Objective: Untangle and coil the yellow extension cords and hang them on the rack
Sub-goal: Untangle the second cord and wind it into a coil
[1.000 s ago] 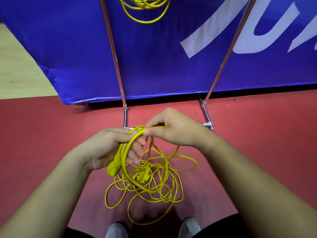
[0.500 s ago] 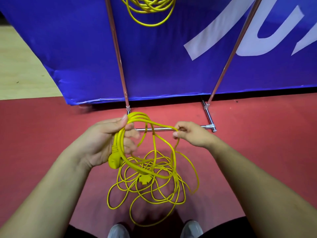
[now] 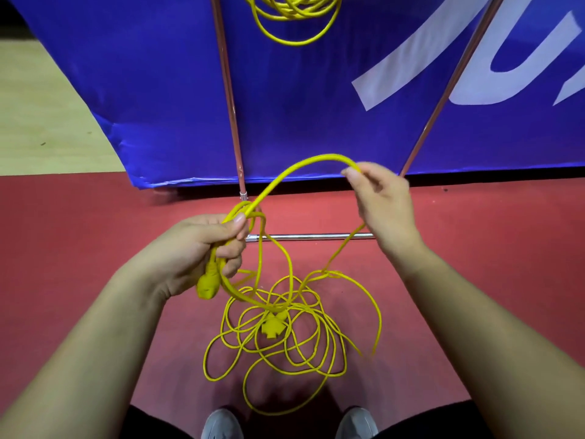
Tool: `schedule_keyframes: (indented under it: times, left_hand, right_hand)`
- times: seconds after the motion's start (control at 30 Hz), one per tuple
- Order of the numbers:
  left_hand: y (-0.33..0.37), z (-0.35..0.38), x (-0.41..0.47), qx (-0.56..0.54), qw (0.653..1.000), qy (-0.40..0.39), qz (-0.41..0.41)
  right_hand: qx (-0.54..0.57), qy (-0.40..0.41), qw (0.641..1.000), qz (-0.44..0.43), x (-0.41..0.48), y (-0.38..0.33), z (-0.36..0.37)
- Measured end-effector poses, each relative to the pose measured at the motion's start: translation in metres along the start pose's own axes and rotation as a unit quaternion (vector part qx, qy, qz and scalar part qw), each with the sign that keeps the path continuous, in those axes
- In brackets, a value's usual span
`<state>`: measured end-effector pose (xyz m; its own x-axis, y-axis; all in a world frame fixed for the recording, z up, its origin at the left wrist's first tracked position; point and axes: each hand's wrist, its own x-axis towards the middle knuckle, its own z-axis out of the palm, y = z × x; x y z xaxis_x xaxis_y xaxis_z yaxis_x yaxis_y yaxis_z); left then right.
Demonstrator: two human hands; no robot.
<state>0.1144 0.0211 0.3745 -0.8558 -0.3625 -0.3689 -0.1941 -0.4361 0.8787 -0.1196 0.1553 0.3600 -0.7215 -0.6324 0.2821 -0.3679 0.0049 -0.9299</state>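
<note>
A yellow extension cord (image 3: 285,327) lies in a tangled heap on the red floor, its socket end (image 3: 273,327) in the middle of the heap. My left hand (image 3: 202,248) grips a few coiled loops of it, and the plug (image 3: 208,285) hangs below my palm. My right hand (image 3: 380,198) pinches a strand and holds it raised in an arch that runs back to the left hand. A second coiled yellow cord (image 3: 294,17) hangs on the rack at the top of the view.
The rack has two slanted poles (image 3: 229,96) (image 3: 449,87) and a chrome base bar (image 3: 316,237) on the floor behind the heap. A blue banner (image 3: 316,106) stands behind it. My grey shoes (image 3: 221,424) are at the bottom edge, close to the heap.
My right hand has pulled a strand away from the left hand, up and to the right, drawing out a long arch. The left hand keeps its loops.
</note>
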Motion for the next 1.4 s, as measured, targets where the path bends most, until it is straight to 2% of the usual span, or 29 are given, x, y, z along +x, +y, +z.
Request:
schedule_keyframes:
  times: [0.1, 0.17, 0.27, 0.37, 0.47, 0.6, 0.67, 0.77, 0.8, 0.83, 0.87, 0.9, 0.97, 1.03, 1.07, 1.1, 1.17, 1.27, 1.33, 1.4]
  left_hand:
    - [-0.002, -0.001, 0.004, -0.013, 0.998, 0.067, -0.001]
    - [-0.002, -0.001, 0.005, -0.048, 0.998, 0.045, 0.009]
    - [0.004, -0.004, 0.004, -0.119, 0.992, 0.000, 0.036]
    - [0.008, -0.006, 0.000, -0.165, 0.984, -0.010, 0.064]
    - [0.010, -0.003, 0.000, -0.200, 0.976, -0.020, 0.079]
    - [0.010, -0.003, 0.003, -0.215, 0.972, -0.009, 0.092]
    - [0.007, 0.000, 0.004, -0.159, 0.982, 0.026, 0.101]
    - [0.003, 0.004, 0.007, -0.072, 0.989, 0.068, 0.113]
    - [0.002, 0.004, 0.007, -0.043, 0.989, 0.074, 0.118]
    - [0.002, 0.004, 0.008, -0.014, 0.988, 0.081, 0.127]
    - [0.003, 0.004, 0.008, 0.012, 0.986, 0.089, 0.138]
    - [0.003, 0.004, 0.009, 0.029, 0.984, 0.097, 0.150]
    - [0.004, 0.003, 0.009, 0.039, 0.982, 0.099, 0.157]
    - [0.002, 0.005, 0.009, 0.044, 0.987, 0.090, 0.126]
    - [0.000, 0.008, 0.009, 0.047, 0.991, 0.083, 0.097]
    - [-0.003, 0.013, 0.008, 0.052, 0.994, 0.072, 0.065]
    - [-0.010, 0.024, 0.007, 0.065, 0.997, 0.031, 0.016]
    - [-0.012, 0.036, 0.001, 0.059, 0.997, -0.057, -0.004]
    - [-0.005, 0.036, -0.001, 0.001, 0.997, -0.073, 0.015]
    - [0.001, 0.031, -0.001, -0.095, 0.994, -0.050, 0.030]
  right_hand:
    - [0.040, 0.018, 0.998, -0.051, -0.002, -0.030, 0.000]
    - [0.016, -0.004, 0.999, -0.037, -0.003, -0.024, 0.000]
    - [-0.077, -0.046, 0.996, 0.005, -0.003, 0.012, -0.004]
    - [-0.132, -0.134, 0.982, 0.016, -0.002, 0.047, -0.012]
    - [-0.187, -0.239, 0.953, 0.021, -0.008, 0.071, -0.011]
    - [-0.190, -0.309, 0.924, 0.123, -0.021, 0.107, -0.013]
    - [-0.105, -0.264, 0.939, 0.194, -0.025, 0.111, -0.009]
    - [0.083, -0.090, 0.962, 0.245, -0.016, 0.092, -0.003]
    - [0.096, -0.059, 0.966, 0.235, -0.010, 0.083, -0.002]
    - [0.056, -0.056, 0.976, 0.203, -0.005, 0.070, -0.002]
    - [-0.043, -0.085, 0.984, 0.153, -0.001, 0.061, -0.003]
    - [-0.158, -0.151, 0.970, 0.110, 0.000, 0.048, -0.005]
    - [-0.296, -0.352, 0.881, 0.109, -0.007, 0.023, -0.007]
    - [-0.284, -0.535, 0.780, 0.157, -0.022, -0.003, -0.003]
    - [-0.230, -0.594, 0.751, 0.175, -0.029, -0.016, 0.000]
    - [-0.164, -0.626, 0.742, 0.175, -0.034, -0.027, 0.003]
    - [-0.047, -0.621, 0.769, 0.142, -0.036, -0.044, 0.008]
    - [0.080, -0.479, 0.865, 0.124, -0.024, -0.047, 0.006]
    - [0.092, -0.406, 0.902, 0.118, -0.018, -0.034, -0.001]
    - [0.037, -0.405, 0.907, 0.108, -0.017, -0.011, -0.010]
